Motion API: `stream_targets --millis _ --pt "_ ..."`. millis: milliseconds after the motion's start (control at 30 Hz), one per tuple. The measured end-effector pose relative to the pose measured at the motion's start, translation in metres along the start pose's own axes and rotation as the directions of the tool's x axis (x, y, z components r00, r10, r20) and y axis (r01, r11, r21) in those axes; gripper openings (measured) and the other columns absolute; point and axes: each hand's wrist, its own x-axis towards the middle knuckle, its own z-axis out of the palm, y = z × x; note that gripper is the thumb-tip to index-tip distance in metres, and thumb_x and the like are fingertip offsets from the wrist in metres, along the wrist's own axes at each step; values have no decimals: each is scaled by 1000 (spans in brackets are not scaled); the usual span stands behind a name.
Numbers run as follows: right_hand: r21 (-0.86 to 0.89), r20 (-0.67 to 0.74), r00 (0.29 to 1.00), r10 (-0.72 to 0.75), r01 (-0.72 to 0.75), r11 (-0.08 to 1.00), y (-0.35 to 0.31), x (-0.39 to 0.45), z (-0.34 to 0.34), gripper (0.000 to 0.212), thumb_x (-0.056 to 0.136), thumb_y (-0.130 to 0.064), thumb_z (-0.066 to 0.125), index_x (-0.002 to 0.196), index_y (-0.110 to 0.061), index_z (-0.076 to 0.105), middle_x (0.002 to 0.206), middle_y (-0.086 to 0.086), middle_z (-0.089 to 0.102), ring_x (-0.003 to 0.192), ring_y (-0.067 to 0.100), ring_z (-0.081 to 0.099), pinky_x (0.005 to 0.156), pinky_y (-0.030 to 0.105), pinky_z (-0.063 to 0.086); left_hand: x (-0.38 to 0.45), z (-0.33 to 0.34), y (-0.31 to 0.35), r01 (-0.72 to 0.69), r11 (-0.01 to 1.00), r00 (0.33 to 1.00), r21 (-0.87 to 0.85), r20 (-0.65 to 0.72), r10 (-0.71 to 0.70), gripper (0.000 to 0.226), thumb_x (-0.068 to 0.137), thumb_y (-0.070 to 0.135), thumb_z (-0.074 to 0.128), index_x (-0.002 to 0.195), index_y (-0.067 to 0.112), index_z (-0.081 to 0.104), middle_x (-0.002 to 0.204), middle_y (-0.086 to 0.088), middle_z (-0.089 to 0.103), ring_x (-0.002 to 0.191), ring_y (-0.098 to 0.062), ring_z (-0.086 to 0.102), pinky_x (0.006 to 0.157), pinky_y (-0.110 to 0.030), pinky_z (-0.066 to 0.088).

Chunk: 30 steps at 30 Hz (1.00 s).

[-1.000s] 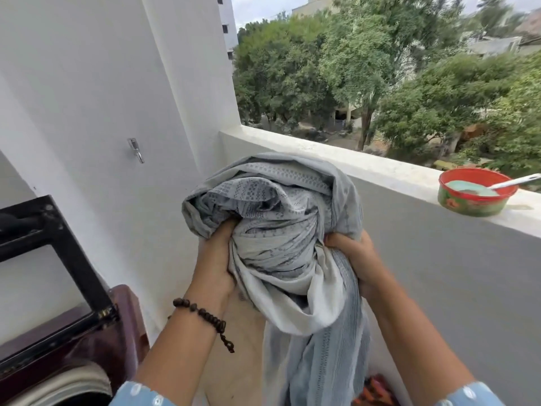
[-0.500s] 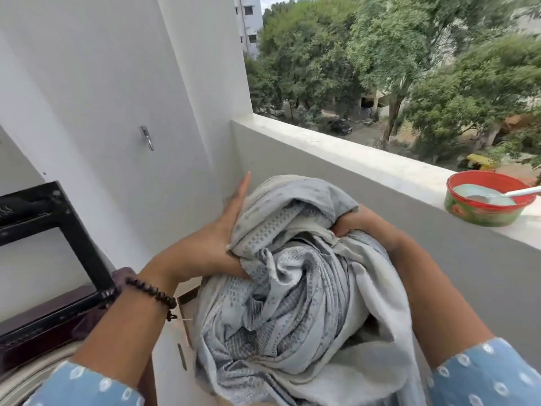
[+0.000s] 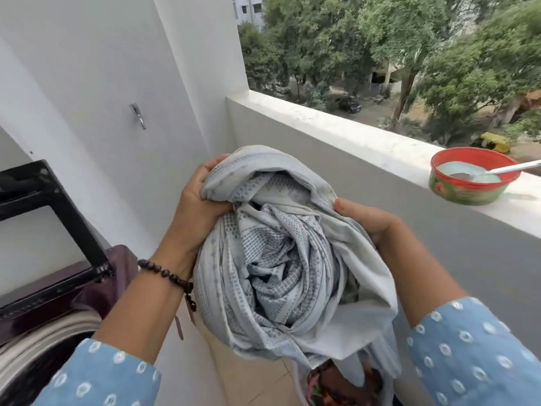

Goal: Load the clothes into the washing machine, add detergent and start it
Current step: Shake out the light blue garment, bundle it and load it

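Although the washing machine (image 3: 44,341) is cut off at eight o'clock, its raised black lid (image 3: 49,212) and part of the drum rim show. Both hands grip a bundled grey-white patterned cloth (image 3: 281,259) at centre: the left hand (image 3: 199,200) clenches its ten-o'clock edge, the right hand (image 3: 366,221) pinches its two-o'clock fold. Other clothes (image 3: 342,385), mostly hidden, peek out at six o'clock. At three o'clock, a red bowl (image 3: 468,194) on the ledge (image 3: 336,124) holds pale powder and a white spoon (image 3: 509,168).
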Motion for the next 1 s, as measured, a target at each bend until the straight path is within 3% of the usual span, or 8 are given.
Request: stream_targets --millis 133,233,333,433,600,700,833,1000 --pt "-79 -176 984 39 -54 995 23 -12 -3 23 83 -7 65 94 -26 73 51 -21 65 50 -12 59 54 7 47 0 -2 31 -5 999 1000 -44 -18 4 118 43 48 95 139 0 46 122 -6 65 112 -21 63 95 -35 54" --pt "-40 -307 946 102 -120 992 37 -12 -4 24 101 6 36 103 -11 53 65 -10 65 59 0 59 54 13 47 4 -8 46 -20 998 999 -58 -35 18 114 44 46 95 138 0 48 116 -5 67 109 -24 64 93 -38 55" --pt "-34 -389 920 -37 26 999 30 -9 -11 31 97 11 41 86 -11 60 57 -12 66 58 5 60 51 14 48 3 -19 51 6 998 995 -57 -98 -12 120 42 45 96 140 -4 47 117 -12 67 108 -27 66 91 -39 56" --pt "-55 -444 871 -212 210 976 4 -12 -25 11 87 -3 64 94 -6 72 79 2 74 69 14 70 60 24 55 -3 -27 48 33 997 988 -66 -147 -43 107 49 35 94 138 -3 49 124 -21 65 114 -37 63 96 -49 54" --pt "67 -481 810 -336 416 907 -27 -20 -41 41 75 -8 69 114 1 63 98 17 70 82 29 68 75 37 58 -11 -35 40 -1 1000 967 -17 -257 -4 86 58 23 87 135 2 55 112 -5 72 109 -28 67 92 -41 57" --pt "149 -290 896 -337 390 909 -6 -15 -25 59 76 -24 75 125 1 56 111 20 64 89 30 67 79 37 58 -8 -43 39 -63 998 927 -23 -371 51 65 69 19 74 131 6 59 113 -4 72 109 -25 68 97 -41 54" --pt "296 -130 928 -349 372 880 36 -4 -3 97 72 -46 82 147 -4 35 142 21 48 123 36 53 103 50 46 -9 -42 43 -169 986 842 -11 -521 138 80 64 24 76 137 2 52 131 -16 63 119 -27 62 104 -44 49" --pt "394 -149 977 -150 198 897 69 -1 7 106 41 -52 96 131 -11 56 120 11 70 103 26 69 80 38 59 -10 -29 38 -240 970 764 -29 -622 170 77 71 16 74 140 -2 46 128 -12 61 108 -9 65 89 -22 52"
